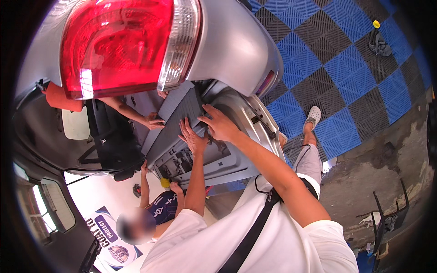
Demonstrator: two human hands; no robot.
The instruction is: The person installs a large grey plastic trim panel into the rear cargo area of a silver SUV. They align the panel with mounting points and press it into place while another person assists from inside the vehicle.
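Note:
A long grey ribbed panel [184,111] lies slanted across the open rear door [241,154] of a silver car, with a lighter strip along its upper side. My left hand [193,138] rests flat on the panel's near face, fingers spread. Close by, my right hand [221,123] touches the panel's right end with thumb and fingers apart. Across from me, a co-worker's hand [154,122] reaches to the panel's far edge. A second person [166,204] in a dark blue shirt is at the door's lower left end, one hand raised to the panel's end.
The car's red tail light [118,45] and silver bumper [232,43] jut out above my hands. Bare inner metal with openings [182,161] shows on the door. A yellow item [165,182] is beside the second person's hand. Blue and black tiles [334,59] cover the floor.

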